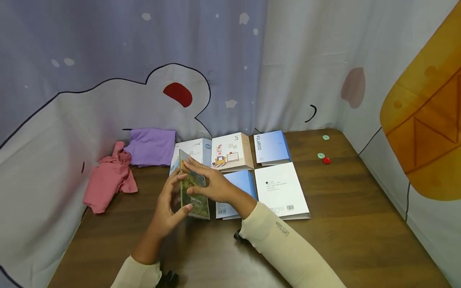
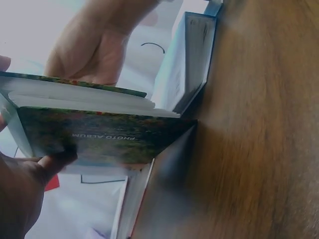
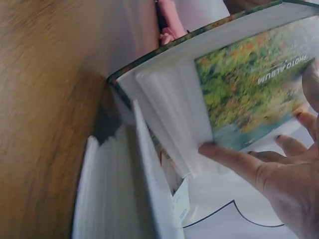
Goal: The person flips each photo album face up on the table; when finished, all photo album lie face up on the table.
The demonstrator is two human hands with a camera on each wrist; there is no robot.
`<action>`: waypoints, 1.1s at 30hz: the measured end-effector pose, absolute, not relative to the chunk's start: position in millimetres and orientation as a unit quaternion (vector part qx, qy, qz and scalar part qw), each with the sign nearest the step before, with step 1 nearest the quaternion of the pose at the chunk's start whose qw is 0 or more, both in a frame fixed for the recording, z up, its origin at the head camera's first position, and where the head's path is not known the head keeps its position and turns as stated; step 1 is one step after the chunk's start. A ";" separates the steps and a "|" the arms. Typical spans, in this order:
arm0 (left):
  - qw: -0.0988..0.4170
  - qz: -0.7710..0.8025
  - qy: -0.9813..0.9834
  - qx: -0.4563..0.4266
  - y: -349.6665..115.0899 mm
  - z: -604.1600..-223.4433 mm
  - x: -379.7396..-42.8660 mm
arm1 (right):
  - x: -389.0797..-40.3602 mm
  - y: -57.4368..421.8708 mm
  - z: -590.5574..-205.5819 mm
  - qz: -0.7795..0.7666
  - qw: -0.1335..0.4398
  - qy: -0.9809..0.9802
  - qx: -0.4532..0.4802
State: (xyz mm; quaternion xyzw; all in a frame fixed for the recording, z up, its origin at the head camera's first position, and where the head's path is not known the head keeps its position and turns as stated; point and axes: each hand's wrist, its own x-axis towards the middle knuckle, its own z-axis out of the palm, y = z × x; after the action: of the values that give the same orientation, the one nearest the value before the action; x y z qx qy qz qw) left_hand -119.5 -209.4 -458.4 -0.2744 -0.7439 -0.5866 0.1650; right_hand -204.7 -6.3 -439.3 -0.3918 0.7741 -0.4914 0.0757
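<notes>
curtained nook, room type unclear: cartoon-print curtains [image 1: 108, 40] around wooden table [image 1: 360, 224]

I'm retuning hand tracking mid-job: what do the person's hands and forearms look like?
The left hand and right hand are ungloved. A pale cream left sleeve and matching right sleeve cover the forearms, ending short of the hands. The right sleeve bears small dark lettering, apparently "Let's slim". A small black piece shows beside each sleeve's end.

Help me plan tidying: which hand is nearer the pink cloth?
Left. In the head view, the left hand is right of the pink cloth; the right hand is farther right, both at the album.
</notes>
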 end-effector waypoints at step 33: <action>0.117 -0.669 -0.685 -0.264 -259.4 -495.3 -112.5 | -203.7 -14.3 -469.0 -0.389 0.139 0.849 -0.329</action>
State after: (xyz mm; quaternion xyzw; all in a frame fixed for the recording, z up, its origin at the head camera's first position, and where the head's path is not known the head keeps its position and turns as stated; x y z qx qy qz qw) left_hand -112.5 -259.4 -495.3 -0.2639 -0.6846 -0.6694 0.1169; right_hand -203.7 -14.3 -469.0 -0.3291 0.8491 -0.3892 0.1390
